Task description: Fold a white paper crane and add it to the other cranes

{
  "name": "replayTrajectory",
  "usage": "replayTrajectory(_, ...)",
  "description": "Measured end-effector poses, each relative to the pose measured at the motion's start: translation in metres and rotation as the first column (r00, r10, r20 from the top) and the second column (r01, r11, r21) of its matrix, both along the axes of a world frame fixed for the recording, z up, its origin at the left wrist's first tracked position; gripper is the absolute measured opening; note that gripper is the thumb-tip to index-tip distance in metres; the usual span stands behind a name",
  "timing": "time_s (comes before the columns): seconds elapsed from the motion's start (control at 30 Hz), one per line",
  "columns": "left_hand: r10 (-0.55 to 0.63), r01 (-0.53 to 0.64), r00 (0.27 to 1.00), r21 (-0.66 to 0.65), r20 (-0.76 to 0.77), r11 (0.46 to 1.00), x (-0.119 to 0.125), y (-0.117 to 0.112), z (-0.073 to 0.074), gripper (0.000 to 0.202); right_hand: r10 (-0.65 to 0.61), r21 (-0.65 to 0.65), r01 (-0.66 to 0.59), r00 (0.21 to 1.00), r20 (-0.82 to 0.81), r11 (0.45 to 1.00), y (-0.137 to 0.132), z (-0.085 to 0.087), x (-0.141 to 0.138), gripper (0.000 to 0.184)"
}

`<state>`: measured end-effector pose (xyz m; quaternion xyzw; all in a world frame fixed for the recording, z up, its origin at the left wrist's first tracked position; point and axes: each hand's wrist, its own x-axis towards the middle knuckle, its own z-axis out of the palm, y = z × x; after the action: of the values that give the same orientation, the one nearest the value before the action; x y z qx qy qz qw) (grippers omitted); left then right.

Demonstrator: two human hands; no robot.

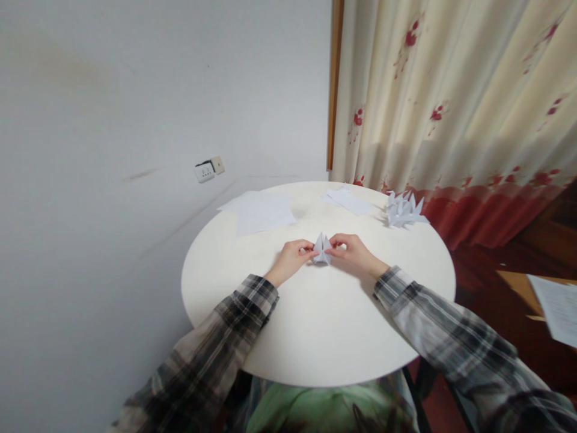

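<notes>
A small piece of folded white paper (321, 245), with pointed flaps standing up, is held just over the middle of the round table. My left hand (295, 257) pinches its left side between thumb and fingers. On the opposite side, my right hand (352, 250) grips the paper's right edge in the same way. The fingertips cover both sides of the folded piece, so its exact shape cannot be made out.
The white round table (311, 337) bears large paper sheets (264, 211) at the back left. Smaller paper pieces (347, 200) lie at the back. Several folded paper cranes (404, 210) cluster at the right. A wall (112, 240) borders the left, a flowered curtain (451, 120) the back right.
</notes>
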<state>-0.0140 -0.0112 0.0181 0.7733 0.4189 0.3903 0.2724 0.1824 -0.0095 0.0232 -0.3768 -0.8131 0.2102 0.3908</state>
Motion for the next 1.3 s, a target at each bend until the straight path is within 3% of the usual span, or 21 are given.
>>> replayTrajectory(0.43, 0.010, -0.010, 1.000, 0.010, 0.015, 1.000, 0.003, 0.000, -0.002, 0.017, -0.027, 0.083, 0.022, 0.998, 0.059, 0.996, 0.000, -0.003, -0.001, 0.011)
replayTrajectory(0.83, 0.023, -0.022, 0.999, 0.007, -0.043, 1.000, 0.002, 0.001, 0.001, 0.009, -0.105, 0.113, 0.090, 0.986, 0.130, 0.990, 0.006, -0.007, 0.000, 0.016)
replayTrajectory(1.3, -0.025, 0.043, 0.994, -0.160, 0.110, 0.986, -0.005, 0.005, -0.009, 0.014, -0.103, 0.064, 0.094, 0.983, 0.153, 0.993, 0.007, -0.013, 0.004, 0.013)
